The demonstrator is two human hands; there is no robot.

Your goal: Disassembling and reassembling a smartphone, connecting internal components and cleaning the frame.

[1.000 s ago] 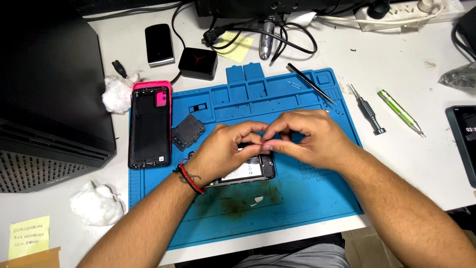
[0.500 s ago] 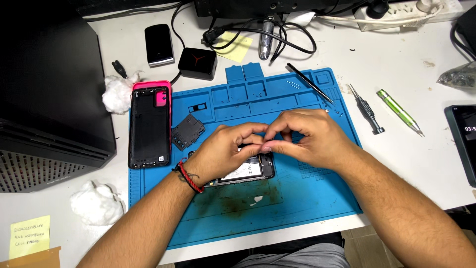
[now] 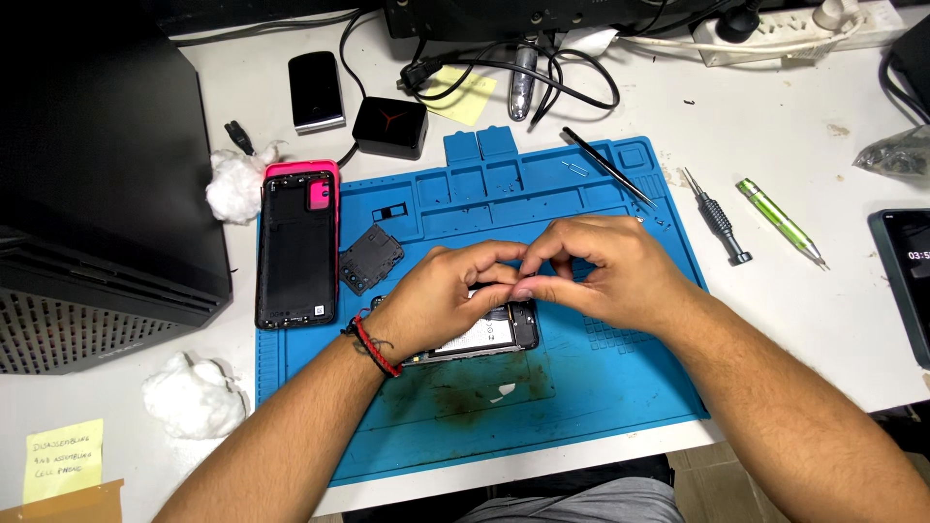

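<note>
Left hand: the left hand [image 3: 441, 300] curls over the opened phone [image 3: 489, 334], thumb and forefinger pinched toward the other hand; what sits between the fingertips is too small to tell.
Right hand: the right hand [image 3: 605, 271] meets it fingertip to fingertip above the phone, fingers pressed together in a pinch.
Opened phone: lies near the middle of the blue mat [image 3: 601, 387], mostly hidden under both hands.
Mat compartments: shallow trays along the mat's far edge hold a few tiny parts; tweezers [image 3: 605, 165] lie slanted across them.
Left part of the mat: a small black cover plate [image 3: 370, 258], then the pink-edged back cover [image 3: 297, 247].
Off the mat's right edge: a dark screwdriver [image 3: 719, 223] and a green screwdriver [image 3: 780, 223].
Off its left edge: two cotton wads [image 3: 194, 397].
</note>
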